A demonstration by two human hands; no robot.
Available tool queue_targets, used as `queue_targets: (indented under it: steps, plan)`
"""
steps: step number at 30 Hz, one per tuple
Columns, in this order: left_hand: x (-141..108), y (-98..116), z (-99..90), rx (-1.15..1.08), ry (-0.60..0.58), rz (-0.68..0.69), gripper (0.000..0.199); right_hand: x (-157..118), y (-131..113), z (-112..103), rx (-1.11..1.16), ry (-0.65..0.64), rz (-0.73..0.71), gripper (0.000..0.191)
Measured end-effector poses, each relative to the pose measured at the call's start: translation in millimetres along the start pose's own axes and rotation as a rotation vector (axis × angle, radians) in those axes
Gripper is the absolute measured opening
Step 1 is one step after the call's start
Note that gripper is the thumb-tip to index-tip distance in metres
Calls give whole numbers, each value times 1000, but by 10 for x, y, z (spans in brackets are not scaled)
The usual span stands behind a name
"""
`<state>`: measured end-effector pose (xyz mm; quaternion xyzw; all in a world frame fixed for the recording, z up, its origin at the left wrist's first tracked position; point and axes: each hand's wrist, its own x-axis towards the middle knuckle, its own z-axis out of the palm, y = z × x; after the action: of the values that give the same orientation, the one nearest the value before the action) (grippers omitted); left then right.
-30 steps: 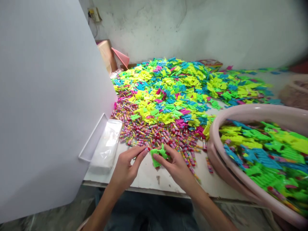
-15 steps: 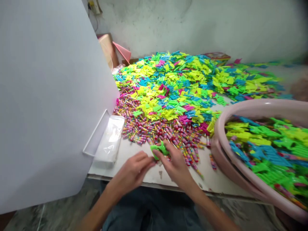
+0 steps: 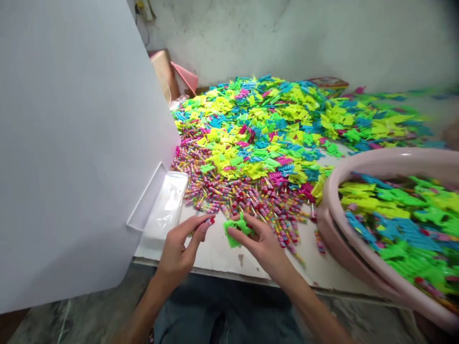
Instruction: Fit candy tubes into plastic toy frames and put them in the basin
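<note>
Between the thumb and fingers of my right hand (image 3: 263, 241) is a green plastic piece (image 3: 234, 230) with a cut-out shape on its upper edge. My left hand (image 3: 181, 248) pinches a small candy tube (image 3: 211, 220), mostly covered by the fingers, with its red end showing. A gap separates the two hands, both just above the front of the table (image 3: 215, 263). Just beyond them lies a spread of pink-and-yellow candy tubes (image 3: 229, 192). Behind these rises a large heap of yellow, green, blue and pink plastic pieces (image 3: 265, 124).
A pink tub (image 3: 332, 196) filled with plastic pieces and tubes stands at the right. Clear plastic bags (image 3: 165, 203) lie by a big white panel (image 3: 79, 143) on the left. A pink triangular piece (image 3: 185, 75) leans near the wall (image 3: 287, 43).
My left hand has moved left, away from the green piece, and turned up, bringing the tube's red end into view. My right hand still holds the green piece, now more exposed.
</note>
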<state>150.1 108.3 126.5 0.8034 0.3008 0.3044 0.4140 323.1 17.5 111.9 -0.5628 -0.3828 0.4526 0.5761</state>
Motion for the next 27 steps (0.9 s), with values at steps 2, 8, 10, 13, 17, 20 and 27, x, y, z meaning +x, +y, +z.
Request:
queue_targets:
  steps: [2, 8, 10, 13, 17, 20, 27]
  plan:
    - [-10, 1, 25, -5, -5, 6, 29, -18, -17, -6, -5, -3, 4, 27]
    - [27, 58, 16, 39, -38, 86, 26, -39, -59, 38, -50, 13, -54, 23]
    - [29, 67, 6, 65, -55, 136, 26, -45, -68, 57, -44, 9, -48, 24]
    - [9, 43, -16, 93, -88, 241, 29, -61, -69, 80, 6, -14, -27, 26]
    - [-10, -46, -51, 122, -123, 300, 29, -60, -11, 125, -1, 7, -18, 28]
    - [12, -105, -34, 192, -165, 272, 27, -11, 77, 155, -37, 44, 10, 31]
    - [97, -1, 222, 867, -100, 378, 55, 83, 192, 115, 55, 152, 72, 31]
